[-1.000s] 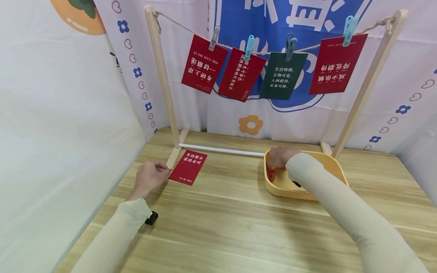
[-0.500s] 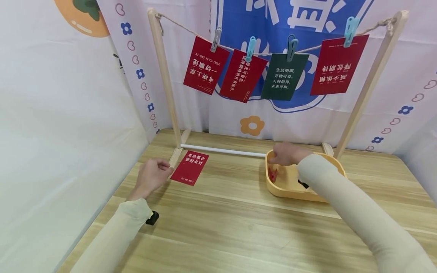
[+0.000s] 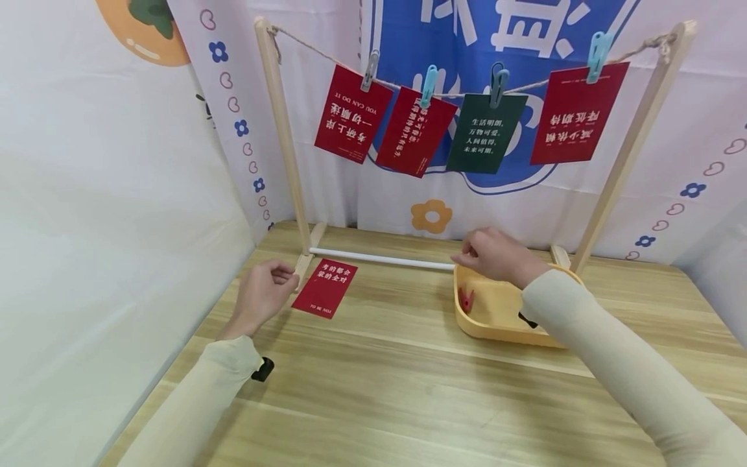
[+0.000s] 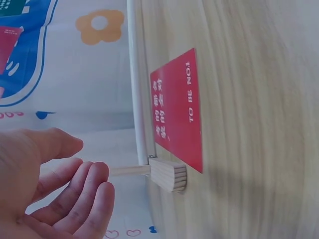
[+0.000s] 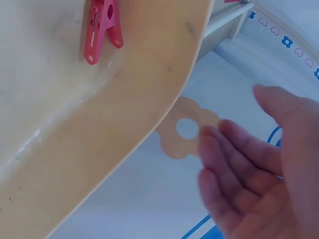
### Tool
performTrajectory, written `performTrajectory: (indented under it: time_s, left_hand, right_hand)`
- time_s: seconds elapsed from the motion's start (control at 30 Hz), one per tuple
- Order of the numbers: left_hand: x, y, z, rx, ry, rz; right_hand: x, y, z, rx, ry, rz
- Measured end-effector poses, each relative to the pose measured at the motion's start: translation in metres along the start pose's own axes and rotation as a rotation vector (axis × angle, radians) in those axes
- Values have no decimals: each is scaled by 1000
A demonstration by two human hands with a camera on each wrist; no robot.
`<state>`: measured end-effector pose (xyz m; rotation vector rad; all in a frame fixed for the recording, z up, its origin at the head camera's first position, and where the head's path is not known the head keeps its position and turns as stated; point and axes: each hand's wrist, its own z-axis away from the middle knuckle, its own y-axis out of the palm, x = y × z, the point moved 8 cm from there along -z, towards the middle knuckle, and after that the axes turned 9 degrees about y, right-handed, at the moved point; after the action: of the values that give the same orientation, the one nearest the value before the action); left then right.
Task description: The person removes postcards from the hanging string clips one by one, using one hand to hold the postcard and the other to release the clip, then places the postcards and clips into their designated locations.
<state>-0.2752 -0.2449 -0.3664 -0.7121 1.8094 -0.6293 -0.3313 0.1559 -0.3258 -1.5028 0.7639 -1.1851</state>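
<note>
My left hand [image 3: 261,295] hovers beside a red printed card [image 3: 325,288] that lies flat on the table. In the left wrist view its fingers [image 4: 102,172] are loosely bent, apart from the thumb, and hold nothing. Over the back left rim of a yellow tray [image 3: 502,332] is my right hand [image 3: 498,254]. The right wrist view shows this hand's fingers [image 5: 214,144] relaxed with nothing between them. A red clothespin [image 5: 104,27] lies in the tray, near its left wall.
Behind stands a wooden frame [image 3: 284,136] with a white bottom bar [image 3: 382,259]. Its twine holds several cards, among them a green card [image 3: 487,136], under clothespins [image 3: 429,85]. A printed cloth [image 3: 385,211] hangs at the back.
My right hand has risen out of the tray, away from the red clothespin, which stays inside. My left hand has barely moved; the red card lies where it was.
</note>
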Motion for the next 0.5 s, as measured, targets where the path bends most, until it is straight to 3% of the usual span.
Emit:
performTrajectory:
  time_s: [0.27,0.5]
  left_hand:
    - [-16,-4,-7,-44,56,17]
    - [-30,-10,-16,-97,137,28]
  right_hand:
    - [19,-16,8,-139,-47,28]
    - [35,-26,13,-196,-71,35]
